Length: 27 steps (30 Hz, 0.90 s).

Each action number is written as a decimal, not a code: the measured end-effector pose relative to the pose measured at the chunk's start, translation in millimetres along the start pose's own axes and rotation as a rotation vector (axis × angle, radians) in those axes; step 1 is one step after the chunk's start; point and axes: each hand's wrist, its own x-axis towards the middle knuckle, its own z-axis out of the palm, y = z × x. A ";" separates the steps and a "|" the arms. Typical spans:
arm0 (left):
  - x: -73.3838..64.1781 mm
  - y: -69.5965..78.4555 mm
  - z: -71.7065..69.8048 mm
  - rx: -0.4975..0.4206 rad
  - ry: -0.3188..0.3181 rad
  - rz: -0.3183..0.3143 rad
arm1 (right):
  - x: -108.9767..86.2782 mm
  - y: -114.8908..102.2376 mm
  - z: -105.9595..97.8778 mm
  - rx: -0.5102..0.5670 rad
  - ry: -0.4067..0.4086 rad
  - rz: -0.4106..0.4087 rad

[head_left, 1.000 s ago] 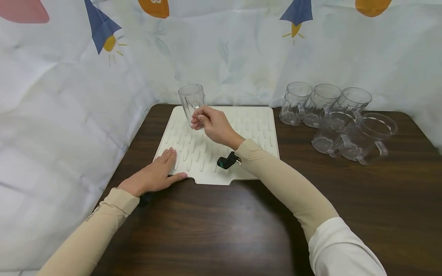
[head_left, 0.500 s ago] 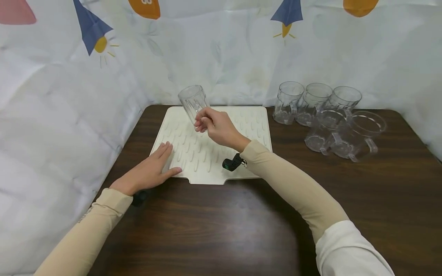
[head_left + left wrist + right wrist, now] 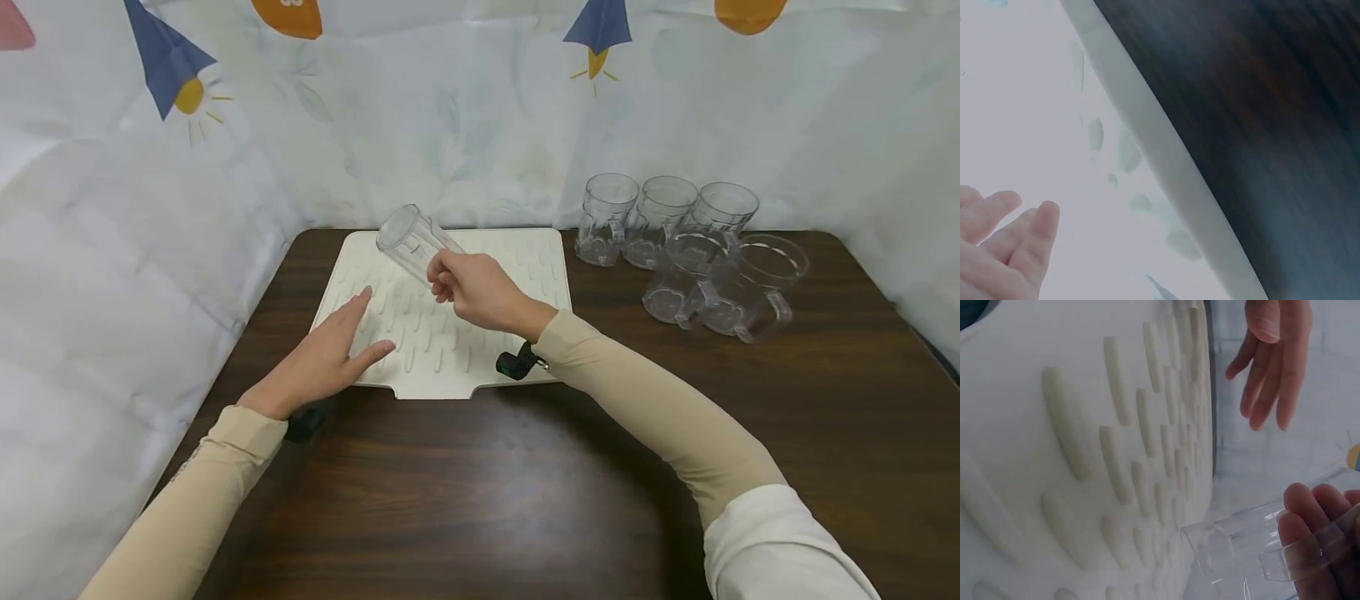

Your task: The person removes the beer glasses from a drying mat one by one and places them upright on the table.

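My right hand (image 3: pixel 483 292) grips a clear mug (image 3: pixel 414 239) by its handle, above the far left part of a white ridged drying mat (image 3: pixel 442 390). The mug leans over to the left. In the right wrist view, curled fingers (image 3: pixel 1310 544) wrap the mug's handle (image 3: pixel 1275 562). My left hand (image 3: pixel 318 362) hovers over the mat's near left part, thumb and fingers spread and holding nothing. Its fingertips (image 3: pixel 1044 222) show above the mat in the left wrist view, where the bright surface is washed out.
Several clear mugs (image 3: pixel 607 221) stand upright on the dark wood table (image 3: pixel 480 500) to the right of the mat, in two overlapping rows. A patterned white cloth (image 3: pixel 465 117) hangs behind and along the left side.
The mug in my right hand has tipped further left and lowered slightly. My left hand has lifted off the mat's left edge. The head view has shifted to the right.
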 end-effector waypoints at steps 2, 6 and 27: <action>2.4 1.0 0.8 -0.010 0.030 0.008 | -3.2 -0.1 -1.4 -0.064 -0.013 -0.019; 4.8 2.3 3.3 -0.032 0.083 0.011 | -8.6 0.3 -4.0 -0.173 -0.018 -0.058; 29.1 24.4 14.6 -0.245 0.325 0.083 | -46.4 -2.2 -13.4 -0.618 0.025 -0.261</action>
